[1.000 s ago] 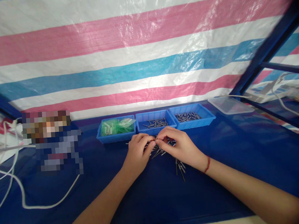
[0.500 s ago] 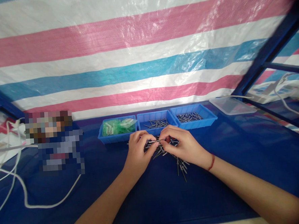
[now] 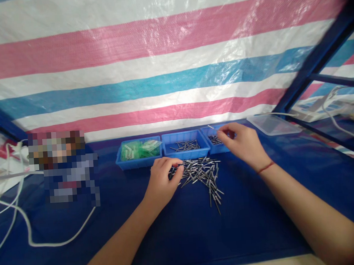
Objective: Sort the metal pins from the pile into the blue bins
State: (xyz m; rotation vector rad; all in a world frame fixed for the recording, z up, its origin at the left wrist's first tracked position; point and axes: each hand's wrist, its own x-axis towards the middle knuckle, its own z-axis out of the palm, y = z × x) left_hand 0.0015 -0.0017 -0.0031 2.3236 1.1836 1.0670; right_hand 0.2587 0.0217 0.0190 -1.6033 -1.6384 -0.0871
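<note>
A loose pile of silver and dark pop rivets [image 3: 200,172] lies on the blue table in front of me. My left hand [image 3: 163,179] rests at the pile's left edge, thumb and index finger apart, with nothing seen between them. Over the right blue bin [image 3: 221,147] is my right hand [image 3: 240,142], its fingertips pinched on one pop rivet [image 3: 210,127] whose pale end sticks out to the left. More rivets lie inside that bin, partly hidden by the hand. The middle blue bin [image 3: 185,151] also holds rivets.
The left blue bin [image 3: 139,162] contains green and clear small plastic bags [image 3: 140,149]. A translucent lid [image 3: 274,125] lies at the back right. White cables [image 3: 30,233] and a pixelated patch are at left. Striped sheeting [image 3: 149,70] hangs behind, between blue frame posts.
My right hand has moved right and away from me, from the pile to the right bin, carrying a rivet. My left hand has stayed by the pile, its pinch now opened.
</note>
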